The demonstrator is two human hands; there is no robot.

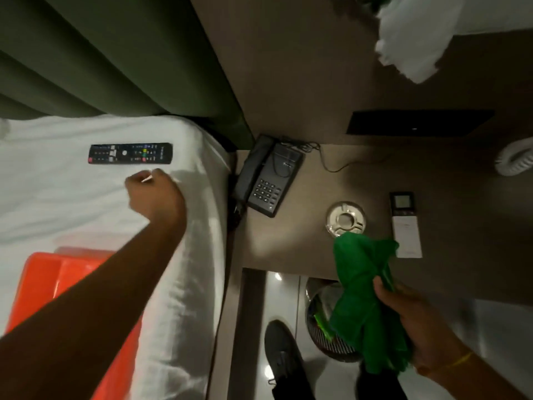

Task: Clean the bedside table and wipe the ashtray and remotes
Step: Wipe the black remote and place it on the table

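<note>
Head view shows me a brown bedside table point(288, 249) set beside a bed with a white sheet point(72, 203), a green padded headboard point(115, 59) behind it and glossy pale floor tiles point(282, 295) below. I count two remotes: a black remote point(130, 153) lying flat on the sheet, and a white remote point(405, 225) near the table's right part. One glass ashtray point(346, 219) sits between the white remote and one dark telephone point(269, 176), which hugs the table's edge by the bed. My left hand point(154, 196) hovers just beside the black remote, fingers curled, pinching something small I cannot identify. My right hand point(409, 319) grips a bunched green cloth point(363, 298) over the table's front edge, overlapping the ashtray's rim. One wire bin point(320, 313) stands below. Bare tabletop lies open before the telephone.
</note>
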